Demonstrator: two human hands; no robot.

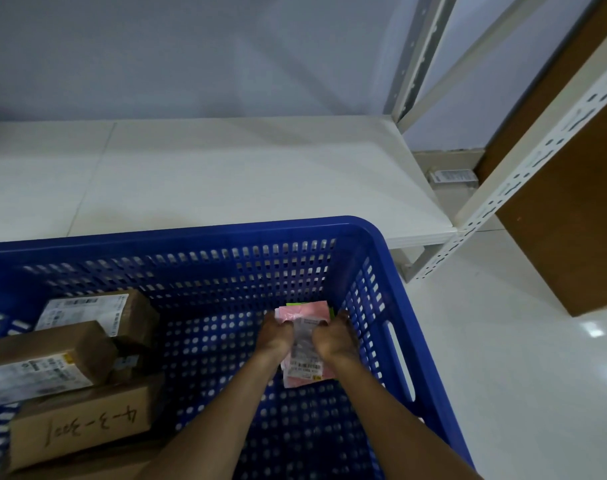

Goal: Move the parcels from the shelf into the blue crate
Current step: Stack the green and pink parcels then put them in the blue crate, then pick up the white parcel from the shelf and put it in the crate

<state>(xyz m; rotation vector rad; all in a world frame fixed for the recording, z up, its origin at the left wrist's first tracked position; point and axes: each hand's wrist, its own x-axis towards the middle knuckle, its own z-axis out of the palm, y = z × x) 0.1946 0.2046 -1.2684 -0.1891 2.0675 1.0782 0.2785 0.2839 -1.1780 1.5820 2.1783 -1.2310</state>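
Observation:
A blue perforated crate fills the lower part of the view. Deep inside it, near its right wall, a pink bagged parcel with a white label is gripped from both sides. My left hand holds its left edge and my right hand holds its right edge. A bit of green shows behind the parcel's top. Three brown cardboard parcels lie in the crate's left half: one at the back, one on top, one marked with handwriting. The white shelf behind the crate is bare.
A white slotted shelf post stands to the right, with a brown wooden panel beyond it. A small labelled box lies on the floor behind the shelf's right end. Glossy white floor tiles lie right of the crate.

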